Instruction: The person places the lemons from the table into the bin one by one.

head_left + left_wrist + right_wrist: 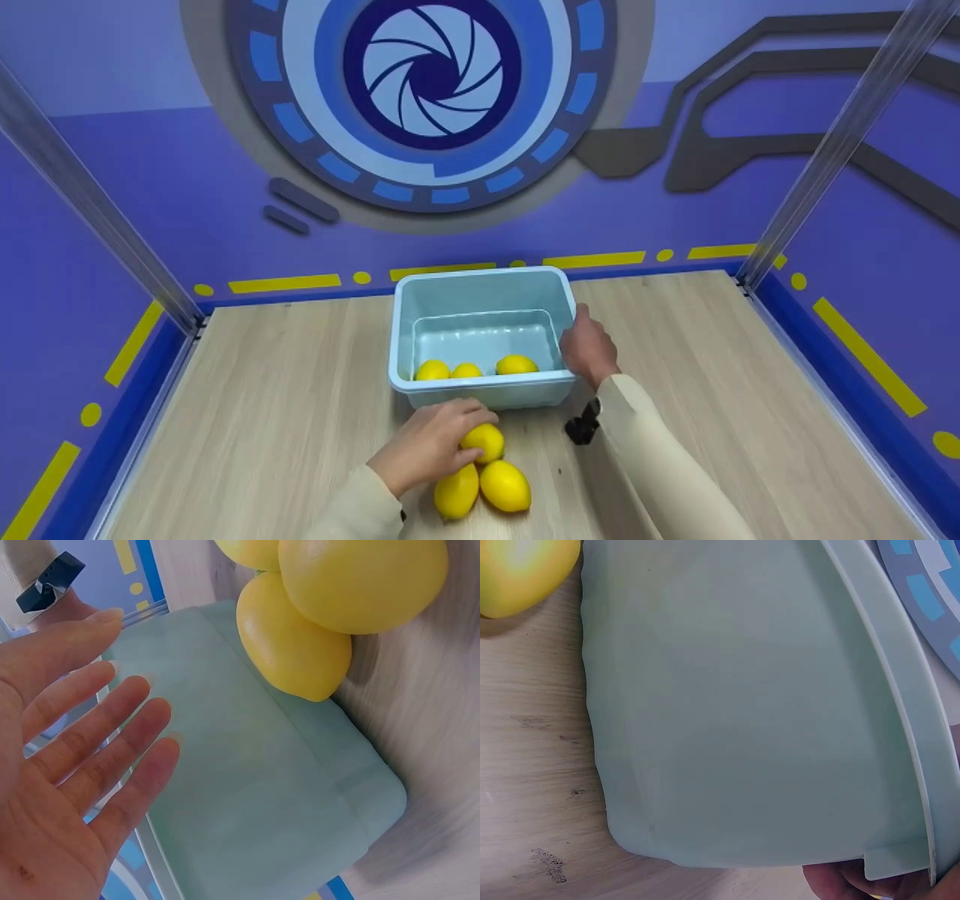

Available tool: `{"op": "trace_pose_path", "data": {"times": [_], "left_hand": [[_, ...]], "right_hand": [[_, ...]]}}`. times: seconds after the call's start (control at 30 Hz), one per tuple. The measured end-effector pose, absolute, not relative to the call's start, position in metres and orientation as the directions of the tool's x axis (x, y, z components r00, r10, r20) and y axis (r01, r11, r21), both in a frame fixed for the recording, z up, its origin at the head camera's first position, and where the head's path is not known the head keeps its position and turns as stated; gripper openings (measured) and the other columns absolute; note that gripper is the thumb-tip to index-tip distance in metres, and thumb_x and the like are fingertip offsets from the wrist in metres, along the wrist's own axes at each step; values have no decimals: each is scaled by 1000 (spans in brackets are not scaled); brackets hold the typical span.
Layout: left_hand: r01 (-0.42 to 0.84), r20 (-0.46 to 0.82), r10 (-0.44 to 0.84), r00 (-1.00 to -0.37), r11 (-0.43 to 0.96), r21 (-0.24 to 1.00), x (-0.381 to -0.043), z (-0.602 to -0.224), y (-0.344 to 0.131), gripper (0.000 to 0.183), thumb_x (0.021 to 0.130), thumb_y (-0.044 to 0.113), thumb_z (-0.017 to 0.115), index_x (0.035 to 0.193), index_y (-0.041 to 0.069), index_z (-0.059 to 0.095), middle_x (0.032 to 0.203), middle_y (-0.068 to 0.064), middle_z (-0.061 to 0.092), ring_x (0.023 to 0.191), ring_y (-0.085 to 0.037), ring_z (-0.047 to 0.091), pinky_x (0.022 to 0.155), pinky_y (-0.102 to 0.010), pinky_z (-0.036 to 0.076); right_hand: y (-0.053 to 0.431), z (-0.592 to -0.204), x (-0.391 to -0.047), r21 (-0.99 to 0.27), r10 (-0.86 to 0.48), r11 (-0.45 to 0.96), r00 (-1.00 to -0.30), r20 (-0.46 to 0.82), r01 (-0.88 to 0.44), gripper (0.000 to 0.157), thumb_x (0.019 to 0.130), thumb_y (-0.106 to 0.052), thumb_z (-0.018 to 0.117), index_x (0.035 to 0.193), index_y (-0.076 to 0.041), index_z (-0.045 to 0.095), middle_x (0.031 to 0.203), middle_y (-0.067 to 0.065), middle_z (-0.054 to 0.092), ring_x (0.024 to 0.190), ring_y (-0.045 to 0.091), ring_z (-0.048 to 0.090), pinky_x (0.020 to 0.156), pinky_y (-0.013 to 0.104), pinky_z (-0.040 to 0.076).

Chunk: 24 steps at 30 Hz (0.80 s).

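A light blue plastic bin (480, 390) stands on the wooden table, with several lemons inside, among them one lemon (517, 364) at the right. My right hand (590, 346) grips the bin's right rim; in the right wrist view only some fingers (840, 883) show under the rim's corner. In front of the bin, my left hand (435, 442) is at the nearest loose lemon (484, 442), fingers above it and thumb beside it. The left wrist view shows the left hand (82, 765) with fingers extended. Two more lemons, one at left (456, 493) and one at right (505, 486), lie closer to me.
The wooden tabletop (285, 390) spreads to both sides of the bin. Behind stands a purple-blue printed wall (510, 217), and side panels flank the table. A black wrist device (583, 424) hangs below my right sleeve.
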<state>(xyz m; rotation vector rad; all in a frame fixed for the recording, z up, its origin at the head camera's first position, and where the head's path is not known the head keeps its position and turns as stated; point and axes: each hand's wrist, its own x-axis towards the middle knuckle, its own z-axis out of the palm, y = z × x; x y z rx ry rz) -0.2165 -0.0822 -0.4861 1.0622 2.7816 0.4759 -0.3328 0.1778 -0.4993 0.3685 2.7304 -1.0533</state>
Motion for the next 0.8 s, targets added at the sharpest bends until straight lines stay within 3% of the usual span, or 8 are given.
{"op": "trace_pose_path", "data": {"times": [0.8], "left_hand": [[577, -64, 645, -761, 720, 385, -219, -499, -81, 41, 89, 29, 70, 128, 24, 62, 128, 3, 62, 109, -13, 61, 97, -36, 52]], "right_hand": [[178, -498, -333, -631, 163, 710, -944, -286, 314, 55, 102, -15, 35, 153, -11, 14, 150, 17, 40, 132, 33, 46, 112, 53, 35]]}}
